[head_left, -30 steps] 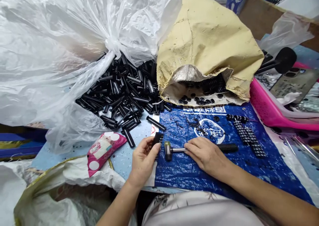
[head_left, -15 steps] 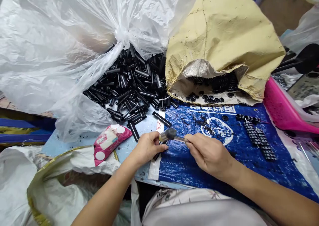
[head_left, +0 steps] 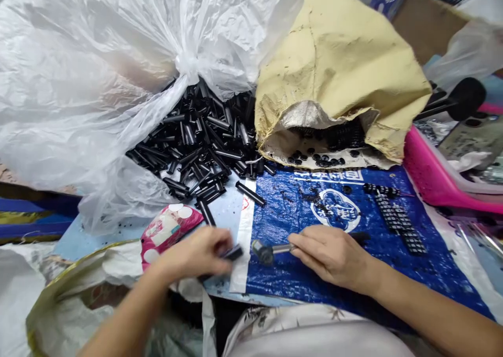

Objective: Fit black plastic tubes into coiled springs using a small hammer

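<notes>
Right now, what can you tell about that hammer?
The hammer has a greyish head, blurred here, a slim, metal-looking shaft and a dark grip. The right hand grasps it midway, the grip's end showing beyond. It runs roughly crosswise over the blue sheet, head toward the picture's left; whether it touches the sheet is unclear.

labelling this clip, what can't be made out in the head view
Motion blur, head view: whether the left hand grips the black piece at its fingers.
Right hand in the way, head view: part of the hammer, mid-handle.
Shadow and folds, head view: the far inside of the yellow sack.
Right edge, head view: the end of the pink tray.
Too small, head view: the shapes of the black specks on the blue sheet.
</notes>
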{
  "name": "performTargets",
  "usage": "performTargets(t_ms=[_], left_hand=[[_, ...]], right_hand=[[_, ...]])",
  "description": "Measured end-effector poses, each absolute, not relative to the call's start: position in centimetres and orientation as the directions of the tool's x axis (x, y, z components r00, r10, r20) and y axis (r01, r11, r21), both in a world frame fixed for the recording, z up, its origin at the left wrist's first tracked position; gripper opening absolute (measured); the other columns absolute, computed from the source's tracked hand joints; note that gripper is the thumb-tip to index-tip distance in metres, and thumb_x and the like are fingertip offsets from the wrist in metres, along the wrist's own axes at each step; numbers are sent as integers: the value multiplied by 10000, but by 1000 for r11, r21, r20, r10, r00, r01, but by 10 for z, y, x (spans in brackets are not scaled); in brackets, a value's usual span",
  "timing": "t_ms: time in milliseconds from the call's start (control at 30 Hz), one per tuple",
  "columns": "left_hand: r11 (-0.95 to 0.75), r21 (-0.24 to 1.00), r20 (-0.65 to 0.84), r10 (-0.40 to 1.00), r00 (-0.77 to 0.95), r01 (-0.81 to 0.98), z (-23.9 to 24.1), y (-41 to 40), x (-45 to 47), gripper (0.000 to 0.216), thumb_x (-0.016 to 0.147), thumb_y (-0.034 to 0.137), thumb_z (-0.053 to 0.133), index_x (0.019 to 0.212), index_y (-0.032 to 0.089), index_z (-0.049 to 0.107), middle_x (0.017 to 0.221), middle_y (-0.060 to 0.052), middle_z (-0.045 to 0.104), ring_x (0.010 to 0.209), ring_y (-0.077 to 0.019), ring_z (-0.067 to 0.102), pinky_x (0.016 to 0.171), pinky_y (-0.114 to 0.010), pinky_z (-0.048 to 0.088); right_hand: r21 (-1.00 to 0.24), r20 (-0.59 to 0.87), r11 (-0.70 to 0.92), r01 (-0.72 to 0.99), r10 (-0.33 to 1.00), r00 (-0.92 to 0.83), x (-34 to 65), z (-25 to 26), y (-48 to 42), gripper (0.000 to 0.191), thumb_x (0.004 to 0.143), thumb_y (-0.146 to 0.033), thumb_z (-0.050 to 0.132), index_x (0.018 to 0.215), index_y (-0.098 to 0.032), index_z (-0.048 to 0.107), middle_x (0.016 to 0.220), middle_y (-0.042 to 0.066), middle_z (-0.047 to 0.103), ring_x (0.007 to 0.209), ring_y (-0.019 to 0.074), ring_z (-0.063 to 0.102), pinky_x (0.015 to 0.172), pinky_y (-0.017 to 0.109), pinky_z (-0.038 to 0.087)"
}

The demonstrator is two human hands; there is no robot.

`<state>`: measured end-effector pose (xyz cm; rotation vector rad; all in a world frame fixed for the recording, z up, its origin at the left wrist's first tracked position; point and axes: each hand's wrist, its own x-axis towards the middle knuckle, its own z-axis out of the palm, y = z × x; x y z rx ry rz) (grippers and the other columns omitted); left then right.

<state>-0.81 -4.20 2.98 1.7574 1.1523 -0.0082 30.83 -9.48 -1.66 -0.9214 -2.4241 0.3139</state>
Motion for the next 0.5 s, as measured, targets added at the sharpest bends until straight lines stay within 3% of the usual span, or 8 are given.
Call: performTargets(t_ms=[67,133,233,300,400,500], left_hand=[[61,675,-638,547,541,735,46,-40,-40,212,598,317,853,743,215,737,599,41,539,560,-138,463,508,-228,292],[1,629,-604,631,488,778,48,-35,-50,245,677,423,813,818,228,769,645,11,608,593,-170,536,537,-240,360],[-316,491,-167,881,443,812,27,-19,-16,267,845,378,651,1036,218,746,942,-79,728,863,-257,648,770,-325,479],[-492,335,87,865,493,803,6,-4,22,304,884,241,565,1159,201,689,1125,-131,713,1058,-300,621,897,-400,466],[-642,174,144,767,625,747,-15,18,62,217,884,120,504,966,209,683,1034,-133,719,1105,-324,592,883,-445,448],[-674,185,182,738,649,715,-21,27,67,202,913,140,478,777,211,609,855,-101,694,966,-294,616,819,-409,429]], right_hand=[[-352,400,676,647,734,-549,323,-21,-89,159,1014,-225,516,1088,-153,636,796,40,630,692,161,570,646,295,455],[-302,362,617,727,779,-512,329,-26,-85,150,1011,-244,529,1037,-169,656,803,43,636,711,169,582,670,305,458],[-272,275,594,757,802,-530,321,-28,-77,152,997,-272,554,986,-174,670,825,49,631,746,181,581,699,317,463],[-296,249,598,745,801,-544,316,-25,-70,166,980,-318,590,993,-175,675,866,56,642,782,186,590,724,321,477],[-353,262,576,738,817,-513,326,-18,-52,210,986,-360,579,1014,-180,683,863,48,671,782,176,625,729,302,499],[-354,241,375,857,922,-304,361,-14,-24,260,1021,-331,485,956,-199,700,841,34,716,753,159,667,715,264,520]])
